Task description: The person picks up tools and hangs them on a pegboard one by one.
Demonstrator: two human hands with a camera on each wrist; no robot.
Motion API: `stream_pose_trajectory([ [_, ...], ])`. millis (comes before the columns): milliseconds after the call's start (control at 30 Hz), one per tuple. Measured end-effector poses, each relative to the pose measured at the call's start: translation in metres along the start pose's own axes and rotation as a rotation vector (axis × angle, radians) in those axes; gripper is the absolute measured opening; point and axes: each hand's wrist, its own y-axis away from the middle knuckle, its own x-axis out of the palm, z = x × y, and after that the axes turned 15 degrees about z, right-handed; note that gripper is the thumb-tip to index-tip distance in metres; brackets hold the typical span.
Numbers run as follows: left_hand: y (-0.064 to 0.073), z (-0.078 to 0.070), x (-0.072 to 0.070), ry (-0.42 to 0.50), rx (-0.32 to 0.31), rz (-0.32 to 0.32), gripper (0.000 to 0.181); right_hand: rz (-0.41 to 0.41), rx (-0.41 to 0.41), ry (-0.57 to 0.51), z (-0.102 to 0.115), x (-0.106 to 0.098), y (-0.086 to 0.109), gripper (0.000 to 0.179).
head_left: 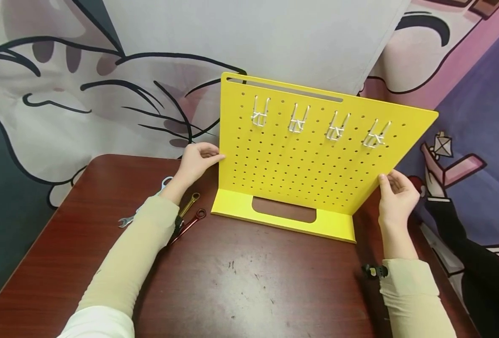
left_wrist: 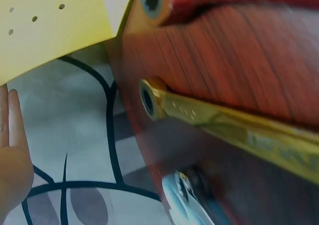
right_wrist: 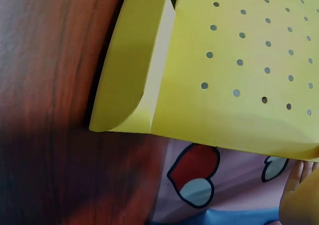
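Board (head_left: 296,165) stands upright between the two hands, its base (head_left: 231,203) low and on the near side of both sets of fingers, apparently resting on the table (head_left: 249,286). Left hand (head_left: 195,163) pinches the left edge — thumb and fingertips nearly together with just the board's thin side in the grip. Right hand (head_left: 400,201) has the right edge, thumb on the front, fingers behind, gap closed down to the board. Four white hooks (head_left: 259,115) hang in a row above and between the fingers, top slot higher still. Near side of the left fingers, by that wrist: gold wrench (left_wrist: 224,123), red wrench (head_left: 189,226), silver wrench (head_left: 126,221) — all on the table, partly behind the sleeve (head_left: 133,249) from here.
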Motion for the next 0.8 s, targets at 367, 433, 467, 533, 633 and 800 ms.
stream_pose_trajectory([
  [367,0.02,0.011,-0.024,-0.035,0.017,-0.059,0.022,0.09,-0.005,-0.013,-0.006,0.03,-0.01,0.035],
  [433,0.025,0.012,-0.027,-0.045,0.012,-0.06,0.022,0.103,0.003,-0.035,-0.009,0.035,-0.012,0.035],
  [467,0.027,0.011,-0.029,-0.049,0.009,-0.059,0.023,0.11,0.006,-0.043,-0.009,0.037,-0.013,0.034],
  [533,0.031,0.011,-0.032,-0.057,0.002,-0.057,0.024,0.123,0.011,-0.064,-0.011,0.041,-0.015,0.033],
  [633,0.036,0.011,-0.036,-0.074,-0.009,-0.053,0.024,0.15,0.007,-0.073,-0.013,0.046,-0.017,0.031],
  [800,0.04,0.01,-0.039,-0.121,-0.011,-0.053,0.022,0.185,0.016,-0.073,-0.017,0.049,-0.022,0.029],
])
